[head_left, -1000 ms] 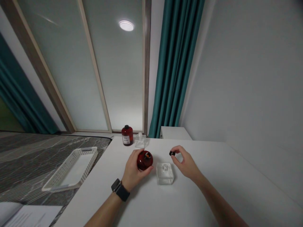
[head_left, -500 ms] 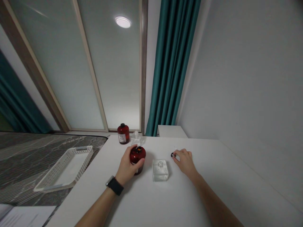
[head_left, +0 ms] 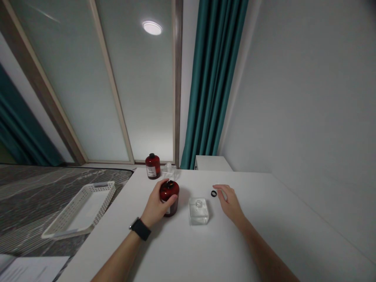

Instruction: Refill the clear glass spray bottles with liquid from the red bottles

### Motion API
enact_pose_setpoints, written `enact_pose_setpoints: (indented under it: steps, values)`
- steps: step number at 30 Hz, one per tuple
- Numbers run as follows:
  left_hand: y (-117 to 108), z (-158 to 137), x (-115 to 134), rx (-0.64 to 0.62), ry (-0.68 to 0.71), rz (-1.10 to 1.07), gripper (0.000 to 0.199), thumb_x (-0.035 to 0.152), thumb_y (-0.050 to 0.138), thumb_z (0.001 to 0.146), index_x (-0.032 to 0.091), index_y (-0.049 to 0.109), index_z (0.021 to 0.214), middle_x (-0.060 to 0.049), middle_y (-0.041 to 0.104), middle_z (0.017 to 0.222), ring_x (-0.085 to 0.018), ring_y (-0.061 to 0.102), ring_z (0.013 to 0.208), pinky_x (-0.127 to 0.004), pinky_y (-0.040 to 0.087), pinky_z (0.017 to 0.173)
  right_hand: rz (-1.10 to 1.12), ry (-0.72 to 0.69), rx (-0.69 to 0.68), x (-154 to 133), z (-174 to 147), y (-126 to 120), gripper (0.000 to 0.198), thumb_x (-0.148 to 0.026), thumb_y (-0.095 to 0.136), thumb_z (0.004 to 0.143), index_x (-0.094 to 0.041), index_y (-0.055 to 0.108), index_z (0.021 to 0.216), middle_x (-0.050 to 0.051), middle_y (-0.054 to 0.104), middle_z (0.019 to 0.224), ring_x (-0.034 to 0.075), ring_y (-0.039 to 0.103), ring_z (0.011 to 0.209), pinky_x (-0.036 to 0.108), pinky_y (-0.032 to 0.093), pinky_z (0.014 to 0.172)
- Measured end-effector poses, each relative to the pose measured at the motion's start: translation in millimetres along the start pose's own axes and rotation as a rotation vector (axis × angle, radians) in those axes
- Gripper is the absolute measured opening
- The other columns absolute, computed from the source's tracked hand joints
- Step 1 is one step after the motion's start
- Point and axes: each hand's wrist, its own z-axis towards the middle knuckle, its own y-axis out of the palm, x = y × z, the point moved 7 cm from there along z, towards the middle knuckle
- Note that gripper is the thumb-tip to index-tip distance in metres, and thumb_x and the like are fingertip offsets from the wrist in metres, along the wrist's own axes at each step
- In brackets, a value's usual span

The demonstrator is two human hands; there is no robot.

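Note:
A dark red glass bottle [head_left: 169,190] with an uncapped neck stands on the white table [head_left: 188,254]. Fingers and thumb of my left hand [head_left: 156,203] are wrapped round its side; a dark watch is on that wrist. To the right of the bottle sits a square clear glass bottle [head_left: 199,213] with a round opening in its top. Beyond that lies a small black ring-shaped cap [head_left: 214,193] on the table. My right hand [head_left: 230,201] is just beside the cap, thumb and fingers apart, with nothing between them.
At the table's far left edge stand another red bottle [head_left: 152,166] with a black top and a clear glass bottle [head_left: 169,172]. A white perforated basket [head_left: 101,203] is left of the table. Papers [head_left: 35,268] lie at the lower left.
My right hand has let go of the black cap, which now rests on the table, and its fingers have spread. The left hand and red bottle have shifted slightly left.

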Motion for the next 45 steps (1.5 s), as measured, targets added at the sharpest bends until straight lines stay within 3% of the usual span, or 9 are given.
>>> enact_pose_setpoints:
  steps: [3, 6, 8, 11, 17, 21, 25, 37, 45]
  values:
    - [0, 1, -4, -0.04, -0.01, -0.057, 0.053, 0.034, 0.065, 0.081, 0.018, 0.047, 0.128, -0.013, 0.061, 0.125, -0.029, 0.062, 0.114, -0.05, 0.046, 0.103, 0.18, -0.033, -0.074, -22, -8, 5, 0.034, -0.031, 0.041, 0.097, -0.023, 0.051, 0.127, 0.011, 0.067, 0.121, 0.022, 0.062, 0.112, 0.038, 0.049, 0.093]
    - [1, 2, -7, -0.077, -0.005, -0.111, 0.054, 0.034, 0.066, 0.082, 0.018, 0.047, 0.129, -0.013, 0.061, 0.126, -0.029, 0.062, 0.114, -0.05, 0.046, 0.104, 0.514, 0.001, -0.285, -46, -20, 23, 0.07, -0.033, 0.066, 0.083, -0.022, 0.034, 0.144, 0.015, 0.053, 0.14, 0.027, 0.051, 0.13, 0.045, 0.043, 0.104]
    - [1, 3, -10, -0.091, -0.009, -0.145, 0.056, 0.034, 0.066, 0.082, 0.017, 0.045, 0.131, -0.014, 0.061, 0.126, -0.029, 0.062, 0.115, -0.049, 0.045, 0.105, 0.543, 0.084, -0.383, -54, -26, 35, 0.086, -0.027, 0.079, 0.07, -0.024, 0.035, 0.144, 0.014, 0.049, 0.143, 0.029, 0.048, 0.132, 0.047, 0.037, 0.11]
    - [1, 3, -15, -0.092, -0.023, -0.183, 0.062, 0.033, 0.066, 0.082, 0.017, 0.041, 0.136, -0.015, 0.061, 0.128, -0.029, 0.061, 0.117, -0.05, 0.044, 0.106, 0.506, 0.181, -0.445, -56, -31, 46, 0.088, -0.017, 0.081, 0.063, -0.026, 0.039, 0.14, 0.01, 0.052, 0.136, 0.027, 0.053, 0.125, 0.046, 0.037, 0.109]
    - [6, 0, -15, -0.121, 0.002, -0.205, 0.066, 0.033, 0.07, 0.079, 0.017, 0.04, 0.135, -0.016, 0.058, 0.132, -0.031, 0.059, 0.121, -0.051, 0.042, 0.108, 0.42, 0.202, -0.411, -54, -30, 49, 0.075, -0.017, 0.079, 0.064, -0.025, 0.045, 0.13, 0.007, 0.059, 0.122, 0.026, 0.058, 0.113, 0.045, 0.043, 0.102]
    - [11, -3, -14, -0.038, -0.026, -0.204, 0.079, 0.024, 0.077, 0.068, 0.019, 0.037, 0.136, -0.014, 0.059, 0.129, -0.029, 0.062, 0.117, -0.05, 0.043, 0.107, 0.318, 0.239, -0.373, -54, -31, 47, 0.082, -0.018, 0.083, 0.057, -0.026, 0.047, 0.13, 0.008, 0.058, 0.124, 0.03, 0.053, 0.12, 0.049, 0.04, 0.104]
    - [14, -5, -16, 0.047, -0.038, -0.186, 0.071, 0.023, 0.076, 0.07, 0.019, 0.04, 0.131, -0.012, 0.059, 0.127, -0.027, 0.062, 0.115, -0.05, 0.044, 0.106, 0.294, 0.299, -0.364, -55, -32, 47, 0.093, -0.02, 0.085, 0.054, -0.027, 0.044, 0.136, 0.008, 0.06, 0.116, 0.032, 0.055, 0.116, 0.049, 0.044, 0.099]
    - [16, -8, -17, 0.115, -0.05, -0.167, 0.069, 0.026, 0.077, 0.068, 0.02, 0.041, 0.126, -0.01, 0.06, 0.121, -0.026, 0.064, 0.111, -0.047, 0.049, 0.101, 0.385, 0.266, -0.275, -54, -32, 47, 0.077, -0.02, 0.084, 0.056, -0.026, 0.051, 0.125, 0.006, 0.061, 0.117, 0.029, 0.057, 0.112, 0.046, 0.046, 0.098]
    - [10, -10, 17, -0.123, 0.207, 0.133, 0.068, 0.027, 0.078, 0.069, 0.02, 0.044, 0.127, -0.013, 0.061, 0.123, -0.03, 0.063, 0.112, -0.047, 0.052, 0.098, 0.576, 0.271, -0.246, -58, -29, 39, 0.073, -0.019, 0.079, 0.062, -0.025, 0.044, 0.125, 0.006, 0.058, 0.12, 0.026, 0.06, 0.109, 0.044, 0.048, 0.096]
